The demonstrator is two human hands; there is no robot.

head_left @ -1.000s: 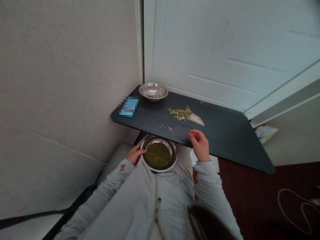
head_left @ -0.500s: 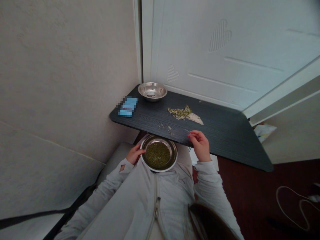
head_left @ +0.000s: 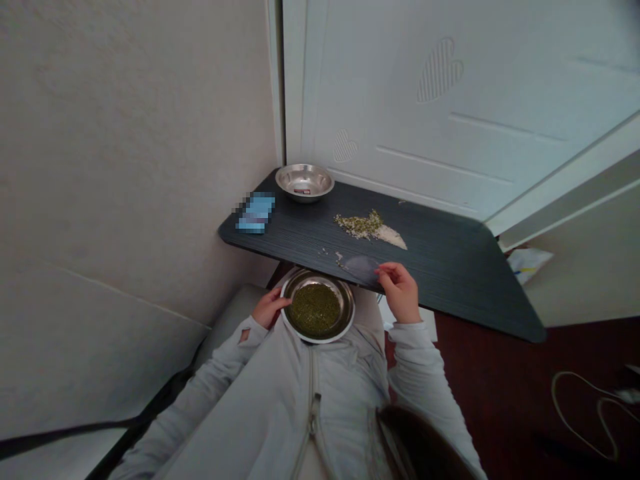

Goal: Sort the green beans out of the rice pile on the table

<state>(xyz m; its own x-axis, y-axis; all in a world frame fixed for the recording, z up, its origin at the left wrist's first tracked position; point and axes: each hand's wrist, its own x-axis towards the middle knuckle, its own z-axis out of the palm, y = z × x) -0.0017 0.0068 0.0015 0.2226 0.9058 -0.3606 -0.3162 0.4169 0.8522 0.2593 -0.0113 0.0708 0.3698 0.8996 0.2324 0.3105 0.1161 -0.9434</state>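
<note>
My left hand grips the left rim of a metal bowl on my lap, thumb over the edge. Small green beans, apparently mung beans, cover its bottom. Over the table's near edge, my right hand pinches a thin, see-through rounded sheet between thumb and fingers. The sheet lies flat or nearly so, just above or on the tabletop; I cannot tell if it touches. Several pale grains are beside its left edge. Farther back is a pile of mixed green beans and white grains.
A dark folding-style table spans the front, against a white door. On it are a second metal bowl with a small dark red item inside and a blurred-out blue object. A white cable lies on the floor.
The sheet in my right hand tilted until it showed nearly edge-on, then came back to flat. My left hand and the bowl have stayed in place.
</note>
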